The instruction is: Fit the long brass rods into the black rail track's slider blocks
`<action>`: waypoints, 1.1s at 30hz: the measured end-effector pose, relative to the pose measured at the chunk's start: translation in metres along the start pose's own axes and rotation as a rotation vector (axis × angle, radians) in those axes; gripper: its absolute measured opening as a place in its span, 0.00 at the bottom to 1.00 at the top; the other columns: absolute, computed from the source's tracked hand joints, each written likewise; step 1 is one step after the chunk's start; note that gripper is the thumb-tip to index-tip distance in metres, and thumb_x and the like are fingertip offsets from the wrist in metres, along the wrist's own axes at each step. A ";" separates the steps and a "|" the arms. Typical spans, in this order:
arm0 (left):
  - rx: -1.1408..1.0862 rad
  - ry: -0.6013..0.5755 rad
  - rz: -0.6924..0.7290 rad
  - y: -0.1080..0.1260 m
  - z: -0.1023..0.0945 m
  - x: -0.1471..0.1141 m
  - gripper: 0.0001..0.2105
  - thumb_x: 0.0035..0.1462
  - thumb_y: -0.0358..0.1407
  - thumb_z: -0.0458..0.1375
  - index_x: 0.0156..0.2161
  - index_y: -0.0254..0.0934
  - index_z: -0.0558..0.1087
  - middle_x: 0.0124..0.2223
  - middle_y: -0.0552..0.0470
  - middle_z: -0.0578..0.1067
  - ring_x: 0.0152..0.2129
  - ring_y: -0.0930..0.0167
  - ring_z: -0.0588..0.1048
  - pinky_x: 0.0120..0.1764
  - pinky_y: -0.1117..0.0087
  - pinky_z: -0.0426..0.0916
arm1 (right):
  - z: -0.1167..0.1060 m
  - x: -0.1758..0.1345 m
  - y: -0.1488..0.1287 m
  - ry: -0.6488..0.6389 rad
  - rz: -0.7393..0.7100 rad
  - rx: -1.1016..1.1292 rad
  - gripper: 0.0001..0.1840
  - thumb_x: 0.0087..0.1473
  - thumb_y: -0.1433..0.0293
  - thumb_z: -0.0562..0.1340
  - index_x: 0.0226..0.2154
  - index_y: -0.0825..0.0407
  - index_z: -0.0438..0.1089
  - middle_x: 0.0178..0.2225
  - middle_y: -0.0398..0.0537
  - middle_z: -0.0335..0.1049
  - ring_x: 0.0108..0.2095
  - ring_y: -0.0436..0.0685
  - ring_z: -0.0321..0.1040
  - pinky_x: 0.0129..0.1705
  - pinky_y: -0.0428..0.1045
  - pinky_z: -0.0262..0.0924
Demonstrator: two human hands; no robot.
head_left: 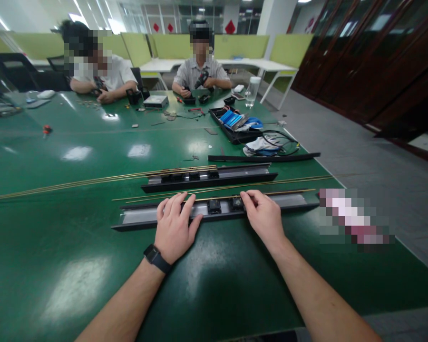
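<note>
A long black channel (150, 213) with a pale inner floor lies crosswise in front of me, holding several small black blocks (214, 205). My left hand (176, 223), wearing a dark watch, rests across its left half with fingers spread, hiding the part beneath. Thumb and bent fingers of my right hand (262, 213) pinch a thin brass rod (226, 197) running along the channel's far side. The exact contact at the fingertips is partly hidden. Just behind are more loose brass rods (288, 181) and a second black channel (246, 177) with similar blocks.
Long brass rods (74, 182) extend leftward across the green table (74, 285). Farther back lie a black strip (264, 157), gloves (266, 145), a black tray (231, 135) and a clear bottle (252, 90). Two people sit opposite, one holding a power drill (201, 79).
</note>
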State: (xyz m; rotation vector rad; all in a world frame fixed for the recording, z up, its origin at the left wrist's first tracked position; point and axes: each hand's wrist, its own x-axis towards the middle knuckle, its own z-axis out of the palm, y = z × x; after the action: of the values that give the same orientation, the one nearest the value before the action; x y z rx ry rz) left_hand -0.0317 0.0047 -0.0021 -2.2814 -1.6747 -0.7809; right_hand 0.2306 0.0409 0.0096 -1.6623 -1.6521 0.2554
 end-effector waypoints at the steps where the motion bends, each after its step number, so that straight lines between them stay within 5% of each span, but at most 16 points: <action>1: -0.005 0.001 -0.004 0.000 0.000 0.000 0.23 0.69 0.43 0.57 0.65 0.38 0.70 0.65 0.37 0.73 0.64 0.55 0.69 0.66 0.49 0.55 | -0.003 0.002 0.000 -0.025 0.013 0.013 0.24 0.66 0.49 0.57 0.37 0.47 0.79 0.28 0.47 0.77 0.31 0.59 0.72 0.37 0.51 0.58; 10: -0.019 -0.004 -0.011 0.003 0.000 0.000 0.23 0.69 0.42 0.57 0.66 0.39 0.70 0.65 0.38 0.72 0.65 0.55 0.68 0.67 0.49 0.54 | -0.034 0.034 0.002 -0.409 0.059 -0.027 0.20 0.63 0.51 0.61 0.30 0.45 0.78 0.27 0.43 0.78 0.29 0.56 0.73 0.34 0.50 0.59; 21: -0.011 -0.012 -0.008 0.003 0.000 -0.003 0.24 0.69 0.41 0.57 0.67 0.39 0.68 0.67 0.37 0.70 0.68 0.54 0.65 0.69 0.48 0.52 | -0.011 0.004 0.006 -0.134 0.116 0.142 0.20 0.65 0.50 0.61 0.39 0.47 0.79 0.30 0.44 0.79 0.30 0.56 0.75 0.37 0.50 0.62; 33: 0.014 0.021 0.009 0.002 0.003 -0.004 0.26 0.68 0.41 0.58 0.69 0.39 0.67 0.69 0.36 0.68 0.71 0.53 0.61 0.71 0.47 0.50 | -0.013 0.005 0.004 -0.131 0.112 0.120 0.20 0.65 0.51 0.59 0.36 0.48 0.77 0.27 0.44 0.77 0.28 0.56 0.73 0.35 0.50 0.60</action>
State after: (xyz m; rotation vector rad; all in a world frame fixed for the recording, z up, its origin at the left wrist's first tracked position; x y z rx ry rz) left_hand -0.0297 0.0019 -0.0067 -2.2616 -1.6547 -0.7864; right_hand 0.2425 0.0416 0.0182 -1.6792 -1.6071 0.5185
